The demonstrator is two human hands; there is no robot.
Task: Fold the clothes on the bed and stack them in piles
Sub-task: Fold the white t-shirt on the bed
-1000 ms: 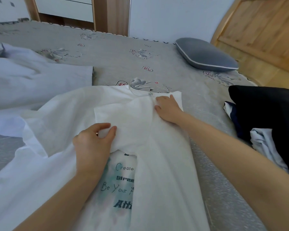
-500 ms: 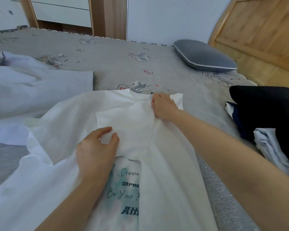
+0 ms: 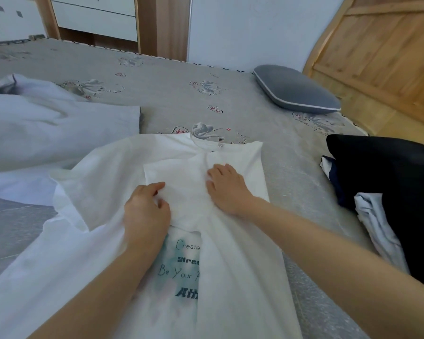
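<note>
The bed with the grey flower-printed cover (image 3: 171,99) filled most of my view, with a wooden headboard (image 3: 387,59) at the far right and a grey oval pillow with white piping (image 3: 294,90) in front of it. On the cover, directly before me, lay the white thin-fabric T-shirt with dark printed letters (image 3: 113,172). Its long axis ran away from me, collar at the far end and hem toward my body. The right side was already folded in over the middle, with its sleeve lying across the chest. The left side and its sleeve were spread out wide to my left.

My left hand (image 3: 146,211) was on the near left corner of the folded sleeve; its fingers were curled and seemed to pinch the fabric. My right hand (image 3: 227,185) lay with fingers relaxed, pressing on the fold just beside it.

I judged that the unfolded half lay left of both hands, so the left hand was the nearer one for it. A pale blue spread garment (image 3: 54,133) lay at the far left, and a black and white heap of clothes (image 3: 387,182) at the right.
</note>
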